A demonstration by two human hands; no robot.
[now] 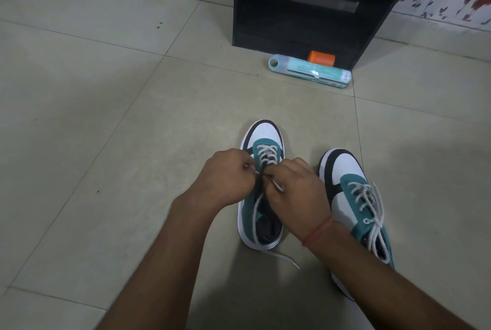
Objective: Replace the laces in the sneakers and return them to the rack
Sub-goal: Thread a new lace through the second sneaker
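White lace (265,155) only half-threaded on teal-and-white sneaker (261,186); left hand (228,178) and right hand (297,191) fingers pinch its ends. Second laced sneaker (356,205) just right. Black rack (300,11) beyond: return pending.

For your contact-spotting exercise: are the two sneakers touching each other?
Apart. The head view shows bare floor tile between the left sneaker and the right sneaker.

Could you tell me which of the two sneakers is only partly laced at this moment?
The left sneaker, under both hands. Its white lace crosses only the eyelets near the toe, whereas the right sneaker is laced all the way up.
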